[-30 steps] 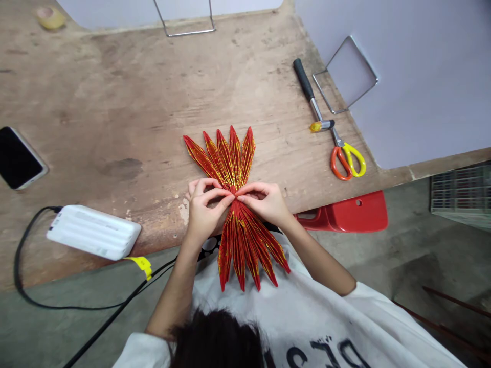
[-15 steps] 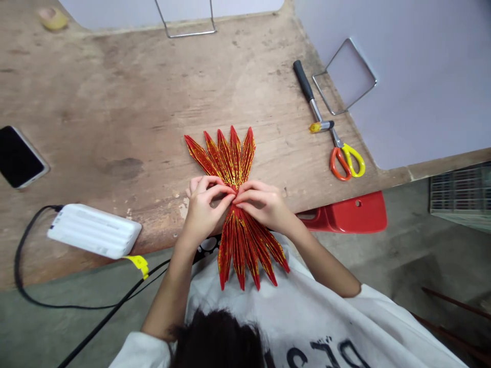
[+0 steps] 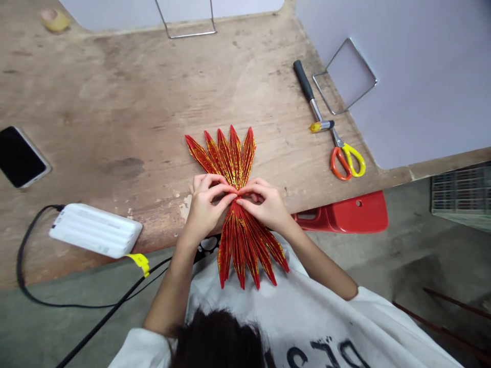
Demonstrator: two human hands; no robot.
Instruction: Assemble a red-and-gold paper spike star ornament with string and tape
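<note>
A red and gold pleated paper fan (image 3: 245, 240) spreads into pointed folds at both ends and narrows at its middle. Its far half lies over the wooden table, while the near half hangs past the front edge against the white shirt. My left hand (image 3: 207, 202) pinches the narrow middle from the left, thumb and fingertips pressed together. From the right, my right hand (image 3: 264, 202) pinches the same spot, its fingertips touching those of the left. Whatever sits exactly between the fingertips is hidden by them.
On the right of the table (image 3: 153, 102) lie a hammer (image 3: 312, 99) and scissors (image 3: 347, 158) with orange and yellow handles. To the left are a phone (image 3: 21, 156) and a white power bank (image 3: 95, 230) with a black cable. A red stool (image 3: 356, 212) stands below the edge.
My right hand's fingers have shifted slightly and curled closer at the fan's middle. My left hand has moved very slightly right. The paper fan stays nearly in place.
</note>
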